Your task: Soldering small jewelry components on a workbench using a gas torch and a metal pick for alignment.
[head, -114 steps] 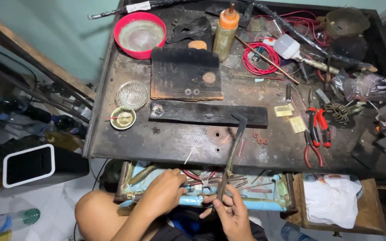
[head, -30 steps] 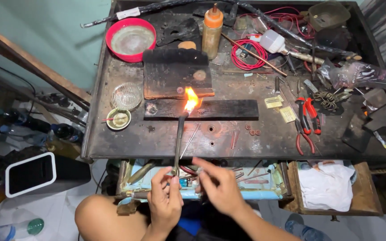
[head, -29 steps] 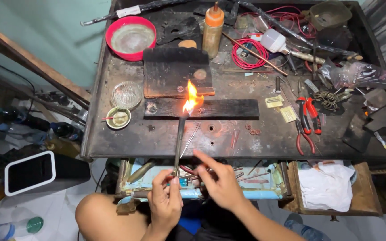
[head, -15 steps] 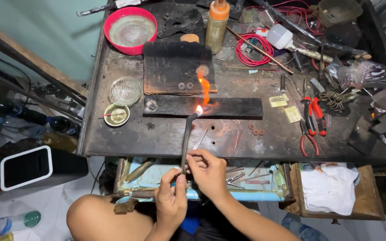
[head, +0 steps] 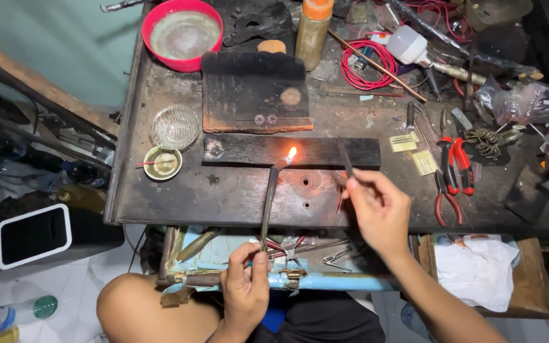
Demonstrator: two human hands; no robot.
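My left hand grips the lower end of the torch, fingers clamped around its stem. The torch slants up over the bench edge; its tip burns with a small flame just above the near edge of the black bar lying across the bench.

My right hand pinches the tweezers, thumb and fingers closed on the handle. The tweezers point up and away, their tips over the right part of the bar, near the flame but apart from it.

Behind the bar lies a charred block with two small rings near its front edge. Left of the bar stand a glass dish and a small cup. A red bowl sits at the far left corner. Red pliers lie to the right. An open drawer of tools sits below the bench edge.
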